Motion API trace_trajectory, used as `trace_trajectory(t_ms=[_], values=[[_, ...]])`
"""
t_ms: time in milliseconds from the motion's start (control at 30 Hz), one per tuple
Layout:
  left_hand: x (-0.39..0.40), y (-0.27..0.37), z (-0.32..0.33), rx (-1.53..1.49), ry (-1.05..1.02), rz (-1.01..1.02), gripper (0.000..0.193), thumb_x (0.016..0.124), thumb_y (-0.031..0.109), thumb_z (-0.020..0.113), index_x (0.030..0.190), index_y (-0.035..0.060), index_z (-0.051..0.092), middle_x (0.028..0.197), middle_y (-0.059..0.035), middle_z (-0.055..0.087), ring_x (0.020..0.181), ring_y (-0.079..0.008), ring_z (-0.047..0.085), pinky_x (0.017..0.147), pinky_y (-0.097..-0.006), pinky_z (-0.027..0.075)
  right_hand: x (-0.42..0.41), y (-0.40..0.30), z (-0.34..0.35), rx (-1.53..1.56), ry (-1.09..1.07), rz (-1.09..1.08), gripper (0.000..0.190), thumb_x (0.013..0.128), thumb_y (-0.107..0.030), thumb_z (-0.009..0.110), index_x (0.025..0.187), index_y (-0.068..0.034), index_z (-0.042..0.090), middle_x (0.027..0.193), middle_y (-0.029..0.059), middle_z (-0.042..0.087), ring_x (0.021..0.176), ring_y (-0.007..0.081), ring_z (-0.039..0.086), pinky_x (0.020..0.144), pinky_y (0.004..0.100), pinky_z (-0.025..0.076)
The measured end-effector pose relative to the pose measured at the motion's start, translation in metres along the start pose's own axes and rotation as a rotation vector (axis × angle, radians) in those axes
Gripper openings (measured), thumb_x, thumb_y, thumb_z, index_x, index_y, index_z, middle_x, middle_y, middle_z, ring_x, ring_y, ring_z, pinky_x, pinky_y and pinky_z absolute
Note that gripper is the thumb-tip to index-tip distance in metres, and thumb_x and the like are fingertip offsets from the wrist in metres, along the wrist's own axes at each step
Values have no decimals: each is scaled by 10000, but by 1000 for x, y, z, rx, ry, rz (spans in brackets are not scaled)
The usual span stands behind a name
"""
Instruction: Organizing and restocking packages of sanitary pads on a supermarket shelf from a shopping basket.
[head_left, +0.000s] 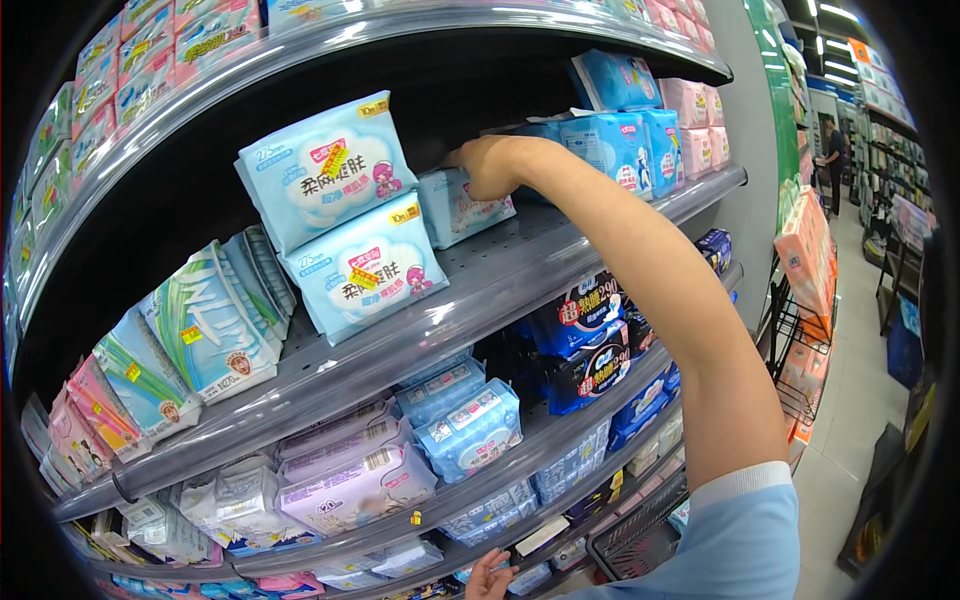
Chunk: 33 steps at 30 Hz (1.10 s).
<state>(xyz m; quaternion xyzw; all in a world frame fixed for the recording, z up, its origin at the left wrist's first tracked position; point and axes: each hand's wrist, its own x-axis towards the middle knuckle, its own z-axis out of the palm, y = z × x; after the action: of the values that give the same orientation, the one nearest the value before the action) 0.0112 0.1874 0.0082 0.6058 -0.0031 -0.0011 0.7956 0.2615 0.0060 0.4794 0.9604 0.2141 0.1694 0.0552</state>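
My right hand (487, 166) reaches deep onto a store shelf, bent down at the wrist over a light blue sanitary pad pack (463, 214). Its fingers are partly hidden behind the pack's top, so whether they grip it cannot be told. To its left, two larger light blue pad packs (322, 172) are stacked at the shelf's front. Blue packs (606, 150) stand to its right, partly behind my forearm. My left hand (490, 576) is low at the bottom edge, fingers loosely curled, in front of the lower shelves; nothing is seen in it.
The grey shelf edge (450, 322) curves across the view. Green and white packs (210, 322) lean at the left. Lower shelves hold purple packs (360, 487) and dark packs (592, 360). A dark plastic basket (637, 536) is beneath my arm. A person (834, 165) stands far down the aisle.
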Motion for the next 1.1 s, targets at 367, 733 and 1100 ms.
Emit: trace_trajectory(t_ms=[367, 733, 1100], values=[[9, -4, 5, 38, -127, -110, 444, 866, 87, 531, 1273, 14, 369, 1186, -120, 502, 962, -170, 537, 774, -278, 454, -63, 29, 43, 73, 1125, -223, 350, 678, -167, 607, 1019, -87, 590, 960, 114, 571, 900, 291, 554, 746, 392, 479], [17, -6, 52, 308, -360, -402, 388, 871, 32, 445, 1245, -27, 360, 1194, -177, 471, 958, -190, 541, 837, -310, 451, -432, 117, 453, 680, 784, 1179, 463, 734, -179, 564, 1126, 48, 468, 1042, 228, 557, 1019, 341, 529, 858, 389, 424], [19, -17, 87, 578, -408, -527, 354, 883, 66, 474, 1211, -36, 390, 1178, -178, 490, 959, -204, 553, 837, -307, 450, -588, -6, 698, 729, 25, 2533, 1014, 591, -442, 746, 1291, 61, 212, 1272, 279, 378, 1180, 376, 397, 988, 423, 313]])
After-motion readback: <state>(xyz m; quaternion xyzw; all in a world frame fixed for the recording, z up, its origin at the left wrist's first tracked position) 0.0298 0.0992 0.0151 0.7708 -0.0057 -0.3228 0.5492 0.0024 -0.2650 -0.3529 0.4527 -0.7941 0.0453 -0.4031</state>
